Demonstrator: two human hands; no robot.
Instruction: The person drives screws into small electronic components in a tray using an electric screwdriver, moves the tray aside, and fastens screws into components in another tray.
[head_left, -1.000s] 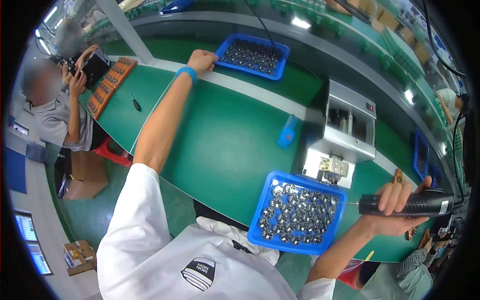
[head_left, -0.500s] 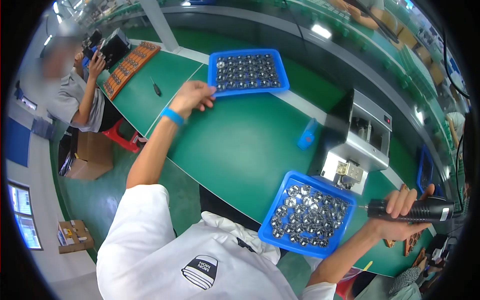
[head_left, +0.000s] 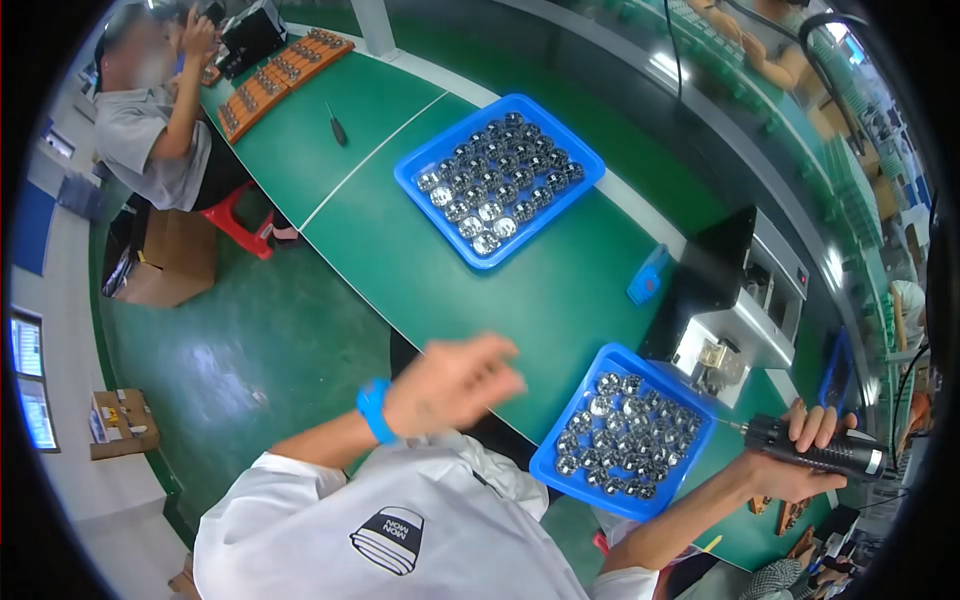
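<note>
My right hand (head_left: 800, 462) is wrapped round a black electric screwdriver (head_left: 815, 447), whose thin bit points left over the edge of the near blue tray (head_left: 590, 492). Many shiny round metal parts (head_left: 630, 435) fill that tray. My left hand (head_left: 460, 385), with a blue wristband, hangs in the air left of this tray, over the table's front edge. Its fingers are blurred but look apart, and no object shows in them. The far blue tray (head_left: 485, 262) lies turned at an angle on the green table, holding similar round parts (head_left: 500, 170) in rows.
A grey and black machine (head_left: 745, 300) stands behind the near tray, beside a small blue tool (head_left: 648, 275). On the left, a screwdriver (head_left: 337, 128) lies near orange racks (head_left: 275, 85). A co-worker (head_left: 150, 130) sits at that end, by a red stool (head_left: 240, 220).
My left hand has let go of the far tray and come back towards my body. That tray now sits nearer and rotated. The electric screwdriver stays in my right hand.
</note>
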